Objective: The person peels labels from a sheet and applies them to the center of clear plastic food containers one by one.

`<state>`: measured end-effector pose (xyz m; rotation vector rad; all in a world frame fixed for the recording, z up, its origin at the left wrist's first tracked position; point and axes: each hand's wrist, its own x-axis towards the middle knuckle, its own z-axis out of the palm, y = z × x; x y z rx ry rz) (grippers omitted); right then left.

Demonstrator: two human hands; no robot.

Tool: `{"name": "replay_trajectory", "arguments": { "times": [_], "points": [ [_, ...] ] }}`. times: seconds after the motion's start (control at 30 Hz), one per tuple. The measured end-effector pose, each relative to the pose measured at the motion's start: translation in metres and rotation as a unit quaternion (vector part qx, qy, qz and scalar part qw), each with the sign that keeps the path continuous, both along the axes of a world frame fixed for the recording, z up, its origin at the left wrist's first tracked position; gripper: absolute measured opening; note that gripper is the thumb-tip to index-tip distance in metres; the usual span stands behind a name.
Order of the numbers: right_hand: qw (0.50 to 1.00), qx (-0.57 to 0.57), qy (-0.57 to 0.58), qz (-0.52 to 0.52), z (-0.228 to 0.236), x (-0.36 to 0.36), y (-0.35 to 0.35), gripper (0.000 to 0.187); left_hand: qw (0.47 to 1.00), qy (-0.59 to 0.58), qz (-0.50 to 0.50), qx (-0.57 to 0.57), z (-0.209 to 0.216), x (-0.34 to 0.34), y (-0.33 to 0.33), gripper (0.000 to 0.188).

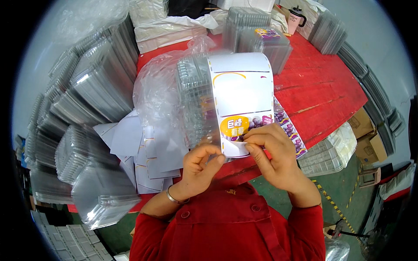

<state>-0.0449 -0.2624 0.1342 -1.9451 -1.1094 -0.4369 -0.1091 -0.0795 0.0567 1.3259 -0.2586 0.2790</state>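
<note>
A white label sheet (pixel 242 93) with a few printed marks lies over a stack of clear plastic clamshell boxes (pixel 191 82). At its near end is a grape label (pixel 235 126) with an orange oval, its lower edge curled up. My right hand (pixel 276 154) pinches that lifted edge between thumb and forefinger. My left hand (pixel 198 167), wearing a bangle on the wrist, has curled fingers, with thumb and forefinger at the sheet's lower left corner. More purple grape labels (pixel 292 135) stick out from under the sheet on the right, partly hidden by my right hand.
Tall stacks of clear plastic boxes (pixel 93 82) line the left. White backing papers (pixel 161 158) and a crumpled plastic bag (pixel 152 91) lie beside the work. Behind, a labelled box stack (pixel 267 45) and a pink tumbler (pixel 295 21) stand on the red table (pixel 324 93).
</note>
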Motion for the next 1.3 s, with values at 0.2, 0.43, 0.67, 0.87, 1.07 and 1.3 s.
{"name": "replay_trajectory", "arguments": {
  "times": [0.2,0.43,0.67,0.87,1.07,1.3],
  "points": [
    [0.997,-0.02,-0.075,0.008,-0.004,-0.006,0.005,0.016,1.0,-0.001,-0.002,-0.003,0.013,0.002,-0.009,0.005],
    [0.945,0.074,0.318,-0.028,0.026,-0.012,-0.015,0.012,1.0,0.017,0.01,0.014,0.009,0.001,-0.006,0.003],
    [0.87,0.236,0.432,-0.012,0.046,0.006,-0.027,0.02,1.0,0.029,0.003,0.0,0.014,0.002,-0.009,0.007],
    [0.837,0.398,0.375,0.032,0.056,0.015,-0.054,0.022,0.997,0.069,-0.012,-0.012,0.013,-0.003,-0.006,0.009],
    [0.837,0.483,0.244,0.082,0.047,0.012,-0.106,0.037,0.991,0.075,-0.032,-0.107,0.014,-0.004,0.0,0.014],
    [0.849,0.466,-0.052,-0.242,-0.016,-0.016,-0.113,0.035,0.898,0.124,-0.161,-0.391,0.071,0.011,0.01,0.029]
  ]
}}
